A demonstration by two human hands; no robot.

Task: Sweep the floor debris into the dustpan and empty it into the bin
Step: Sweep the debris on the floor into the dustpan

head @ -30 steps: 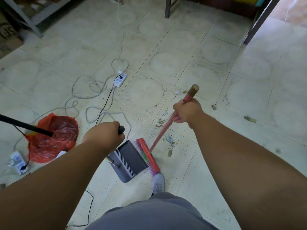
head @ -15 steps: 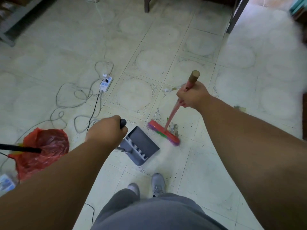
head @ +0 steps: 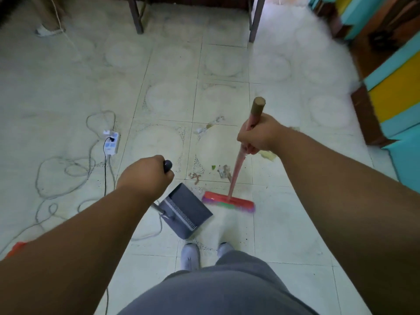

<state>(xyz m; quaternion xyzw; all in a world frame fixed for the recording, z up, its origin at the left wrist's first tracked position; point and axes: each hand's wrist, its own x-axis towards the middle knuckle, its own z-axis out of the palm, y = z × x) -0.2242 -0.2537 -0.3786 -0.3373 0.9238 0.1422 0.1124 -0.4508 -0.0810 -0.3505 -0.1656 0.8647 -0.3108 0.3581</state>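
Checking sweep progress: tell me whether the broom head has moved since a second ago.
Yes. The broom head was tight against the dustpan mouth; now it sits apart from it, nearer the debris.

The tiled floor (head: 284, 223) carries a dustpan (head: 186, 212); broom head (head: 228, 201) just right of it, scraps (head: 210, 171) beyond, cables (head: 68, 176) left.

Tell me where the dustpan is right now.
In the head view the grey dustpan sits on the floor at lower centre, just left of the red broom head and ahead of the white shoes, its handle in the left hand.
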